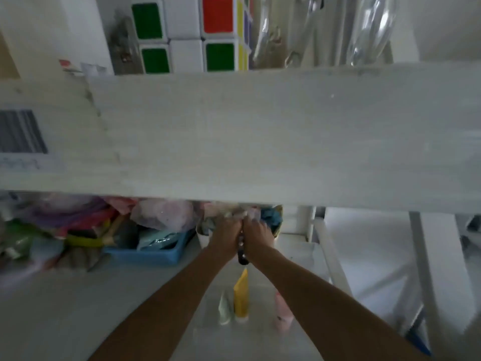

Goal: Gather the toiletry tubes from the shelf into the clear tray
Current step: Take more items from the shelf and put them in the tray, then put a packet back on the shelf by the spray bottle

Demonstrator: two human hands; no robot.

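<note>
**Reaching under the upper shelf for the next tube**

Both hands pushed together at the back of the lower shelf [78,303], right under the front lip of the upper shelf board [260,131]. Left hand [226,231] and right hand [256,231] side by side, touching or nearly so, fingers curled into a cluttered white cup [201,237] of small things. Fingertips hidden by the board's edge, so cannot tell whether either is clamped on anything or merely feeling about. Beaded bracelet [242,250] hanging between the wrists.

Three tubes gathered near the front edge of the lower shelf, between the forearms: pale green tube [225,310], yellow tube [240,295], pink tube [282,316], all standing cap-down, green and yellow touching, pink set a little apart to the right. Faint outline of the clear tray [208,295] around them, hard to make out in the blur.

To do this step well, likely:
- Pinch one tube by its body, not the crimped end, and lift straight out of the cup to avoid dragging neighbours.
- Steady the cup with the other hand; looks light and tippy.
- Draw back low, clear of the board's underside.
- Mind the blue basket [148,252] just to the left.
- Set down beside the pink tube without toppling the standing ones.
</note>
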